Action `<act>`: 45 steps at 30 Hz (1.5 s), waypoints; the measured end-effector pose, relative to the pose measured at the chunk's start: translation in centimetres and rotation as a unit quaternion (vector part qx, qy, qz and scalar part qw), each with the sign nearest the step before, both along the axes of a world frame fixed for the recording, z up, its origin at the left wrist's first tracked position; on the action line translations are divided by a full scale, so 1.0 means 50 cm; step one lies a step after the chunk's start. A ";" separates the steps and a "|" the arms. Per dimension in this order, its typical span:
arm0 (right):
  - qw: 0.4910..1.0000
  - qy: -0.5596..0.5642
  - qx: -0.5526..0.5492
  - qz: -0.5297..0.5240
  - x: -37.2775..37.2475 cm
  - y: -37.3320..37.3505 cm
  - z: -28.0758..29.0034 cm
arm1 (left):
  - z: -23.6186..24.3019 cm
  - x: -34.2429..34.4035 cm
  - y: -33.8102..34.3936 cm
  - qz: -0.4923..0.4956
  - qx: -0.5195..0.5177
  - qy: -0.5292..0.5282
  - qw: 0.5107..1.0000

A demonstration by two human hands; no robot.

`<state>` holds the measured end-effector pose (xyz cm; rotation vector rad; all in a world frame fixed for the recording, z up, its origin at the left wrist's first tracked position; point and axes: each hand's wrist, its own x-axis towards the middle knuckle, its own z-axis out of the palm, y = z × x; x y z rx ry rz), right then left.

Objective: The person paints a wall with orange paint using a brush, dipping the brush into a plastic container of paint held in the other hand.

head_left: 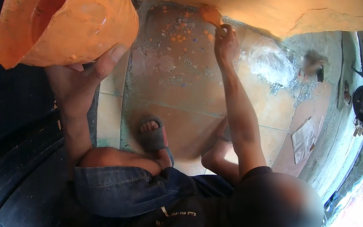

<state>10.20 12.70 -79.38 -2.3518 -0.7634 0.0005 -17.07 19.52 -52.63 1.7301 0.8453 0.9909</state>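
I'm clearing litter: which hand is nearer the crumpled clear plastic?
Right hand, just left of the crumpled clear plastic; the left hand, holding the paint container, is farther left.

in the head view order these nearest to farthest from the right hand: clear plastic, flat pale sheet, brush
1. Brush: held in the right hand.
2. Clear plastic: just right of the hand.
3. Flat pale sheet: farther right and lower in view.

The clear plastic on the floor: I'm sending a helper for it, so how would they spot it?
Find the orange wall across the top, then the tiled floor below. Right of the right hand lies the clear plastic, crumpled and shiny, unlike the flat, pale sheet farther right.
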 end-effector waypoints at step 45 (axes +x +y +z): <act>0.964 0.221 0.111 0.091 -0.266 0.241 -0.022 | 0.002 -0.088 0.007 0.077 -0.018 -0.014 0.997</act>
